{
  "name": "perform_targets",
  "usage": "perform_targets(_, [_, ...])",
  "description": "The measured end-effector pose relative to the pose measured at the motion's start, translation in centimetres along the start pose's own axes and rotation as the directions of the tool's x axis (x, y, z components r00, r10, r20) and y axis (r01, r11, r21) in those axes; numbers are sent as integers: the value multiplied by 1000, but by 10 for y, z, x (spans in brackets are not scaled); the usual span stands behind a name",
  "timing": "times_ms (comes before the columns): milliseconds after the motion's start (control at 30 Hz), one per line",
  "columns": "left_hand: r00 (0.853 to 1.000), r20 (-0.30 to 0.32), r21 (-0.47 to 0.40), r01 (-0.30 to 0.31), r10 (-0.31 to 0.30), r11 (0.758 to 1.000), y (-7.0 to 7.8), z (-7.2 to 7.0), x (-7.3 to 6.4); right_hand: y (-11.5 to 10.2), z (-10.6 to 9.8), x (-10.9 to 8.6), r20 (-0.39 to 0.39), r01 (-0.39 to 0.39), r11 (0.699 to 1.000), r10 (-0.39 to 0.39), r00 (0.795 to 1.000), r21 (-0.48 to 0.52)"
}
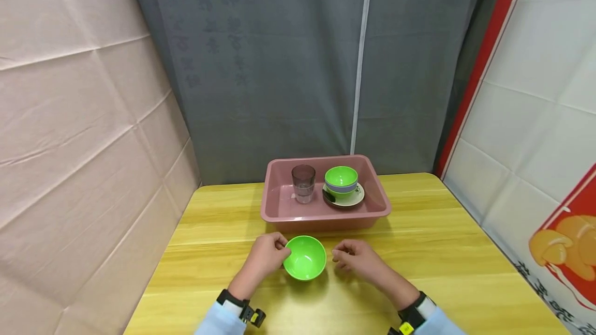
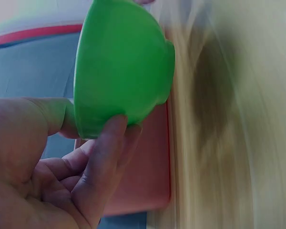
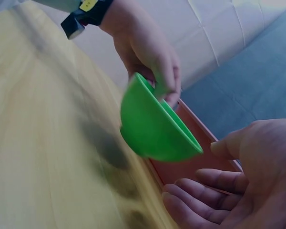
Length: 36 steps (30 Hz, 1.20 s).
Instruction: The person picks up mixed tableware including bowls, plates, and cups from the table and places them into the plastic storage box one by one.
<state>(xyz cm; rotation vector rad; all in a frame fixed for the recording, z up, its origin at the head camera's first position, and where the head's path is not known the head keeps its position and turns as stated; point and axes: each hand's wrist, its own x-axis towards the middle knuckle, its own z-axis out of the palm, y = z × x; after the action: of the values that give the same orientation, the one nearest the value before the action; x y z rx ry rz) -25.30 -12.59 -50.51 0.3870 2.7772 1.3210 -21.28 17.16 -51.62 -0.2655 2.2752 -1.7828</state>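
Observation:
A green bowl [image 1: 304, 258] is held above the wooden table, its inside facing up. My left hand [image 1: 268, 255] pinches its left rim, thumb on the inner side and fingers beneath the outer wall, as the left wrist view shows on the bowl [image 2: 124, 67]. My right hand [image 1: 357, 258] is just off the bowl's right side, apart from it. In the right wrist view the right hand [image 3: 243, 181] has loosely bent fingers with a gap to the bowl [image 3: 155, 124], and nothing lies between thumb and fingers.
Behind the hands stands a pink basin [image 1: 326, 219]. Inside it are a dark clear cup [image 1: 303, 184], stacked bowls [image 1: 341, 177] on a white plate [image 1: 356, 198], and a dark spoon [image 1: 328, 196]. The wooden table [image 1: 223, 221] meets a grey curtain [image 1: 261, 66] at the back.

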Motion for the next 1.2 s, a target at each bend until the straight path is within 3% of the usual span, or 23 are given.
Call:
perform_targets(267, [999,-5,21,-34,34,999,13,17,1,-4,10,0,-44,13,999,-11,999,52])
perform_targets(600, [999,-4,1,-36,36,999,21,25,2,-3,6,2,-109,-47,997,53,993,59])
perform_targets(767, [1000,4,6,-29,29,1000,24,26,3,-6,4,2,-138,-54,997,60,989,46])
perform_targets(1000, [999,25,4,-43,43,999,28,25,1,-8,-3,5,-198,-51,997,38,979,-63])
perform_targets(1200, [995,58,-61,-74,77,995,29,16,-3,-15,-12,6,-183,-46,996,31,983,-78])
